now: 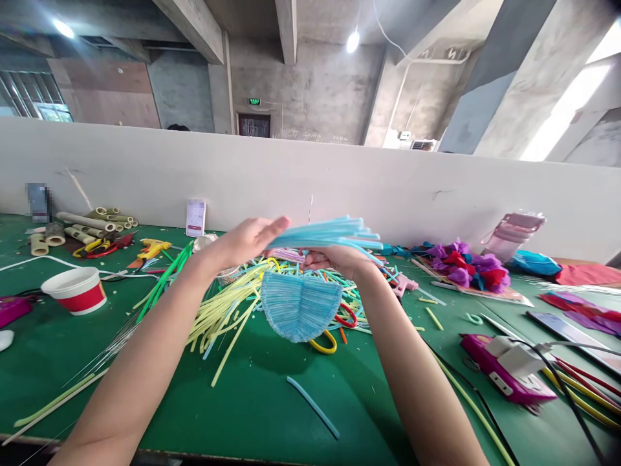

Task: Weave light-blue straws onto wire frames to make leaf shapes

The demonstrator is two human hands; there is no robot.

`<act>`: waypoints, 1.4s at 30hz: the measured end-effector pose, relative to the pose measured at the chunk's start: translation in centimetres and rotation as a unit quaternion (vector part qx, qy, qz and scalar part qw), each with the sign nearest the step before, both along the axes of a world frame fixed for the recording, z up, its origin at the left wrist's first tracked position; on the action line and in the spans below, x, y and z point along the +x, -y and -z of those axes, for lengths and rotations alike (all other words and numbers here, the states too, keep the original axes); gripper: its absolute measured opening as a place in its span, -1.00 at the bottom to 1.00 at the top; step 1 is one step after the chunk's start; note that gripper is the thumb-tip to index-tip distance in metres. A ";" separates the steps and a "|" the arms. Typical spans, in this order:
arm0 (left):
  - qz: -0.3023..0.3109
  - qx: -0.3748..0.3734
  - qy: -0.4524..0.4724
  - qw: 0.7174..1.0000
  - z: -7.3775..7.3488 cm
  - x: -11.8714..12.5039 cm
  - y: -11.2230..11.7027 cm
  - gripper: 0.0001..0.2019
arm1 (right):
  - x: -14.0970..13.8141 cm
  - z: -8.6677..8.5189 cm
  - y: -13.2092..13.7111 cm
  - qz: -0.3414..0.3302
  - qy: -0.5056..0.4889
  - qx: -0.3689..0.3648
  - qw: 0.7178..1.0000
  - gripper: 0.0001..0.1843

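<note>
A bundle of light-blue pipe cleaners (330, 232) stretches rightward from my left hand (255, 234), whose fingers are closed on its left end. The bundle passes over my right hand (337, 260). With its fingertips pinched, my right hand holds a blue half-round piece made of pipe cleaners (301, 307) by its top, where a thin wire seems to be. The piece hangs over the table, rounded edge down, with a crease along its middle. Behind and below it lie yellow-green pipe cleaners (220, 314) and yellow-handled scissors (324, 343), partly covered.
Left on the green table (233, 421) stand a paper cup (77, 291), a yellow glue gun (152, 249) and bamboo pieces (97, 223). A phone (196, 217) leans on the partition. On the right are purple-red petals (466, 265), a bottle (514, 236) and a power strip (509, 372) with cords.
</note>
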State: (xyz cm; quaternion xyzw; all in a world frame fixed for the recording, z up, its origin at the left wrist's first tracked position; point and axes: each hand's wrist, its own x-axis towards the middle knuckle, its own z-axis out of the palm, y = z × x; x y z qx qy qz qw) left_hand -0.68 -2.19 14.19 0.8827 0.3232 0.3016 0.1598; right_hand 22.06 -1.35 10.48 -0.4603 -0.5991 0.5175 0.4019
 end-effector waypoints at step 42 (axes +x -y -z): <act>0.021 -0.026 -0.118 0.992 16.5 -1.1 0.1 -0.35 | 0.1 10.2 7.6 0.083 0.143 -0.023 0.986 -0.69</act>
